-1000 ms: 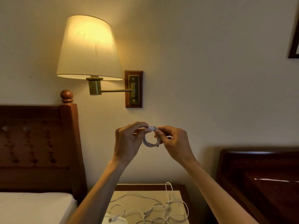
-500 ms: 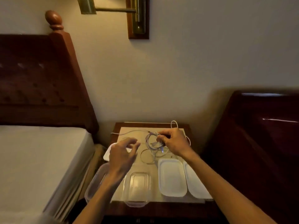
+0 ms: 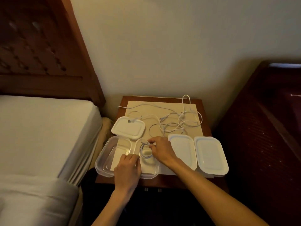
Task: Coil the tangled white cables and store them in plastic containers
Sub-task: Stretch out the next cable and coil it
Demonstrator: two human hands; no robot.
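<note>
Right now I have my right hand [image 3: 161, 149] over the middle clear tub [image 3: 150, 167], its fingers [image 3: 151, 141] pinched on the coil [image 3: 145, 150] of white cable, which sits just inside the tub's far end; I cannot tell whether the coil already touches the tub floor or hangs a little above it. My left hand [image 3: 127, 168] rests at the near left rim of that same tub, fingers curled down over the edge where it meets the neighbouring open tub [image 3: 105, 160], and from here the grip looks like a light hold on the rim, though the knuckles hide the fingertips. Both tubs stand at the front of the worktop [image 3: 162, 99], side by side and touching. Behind the left tub lies a white lid [image 3: 128, 129], flat, with a cable plug [image 3: 129, 121] resting on its top. To my right of the middle tub stand two more containers with white lids on, the first [image 3: 182, 150] just beside my right wrist and the second [image 3: 211, 155] touching it at the worktop's right front corner. Across the back half of the worktop the loose cables [image 3: 172, 123] lie in a tangle of loops, one loop standing up against the wall [image 3: 162, 46]. A bed [image 3: 40, 128] with white sheets lies to the left, its dark headboard [image 3: 40, 46] against the wall.
</note>
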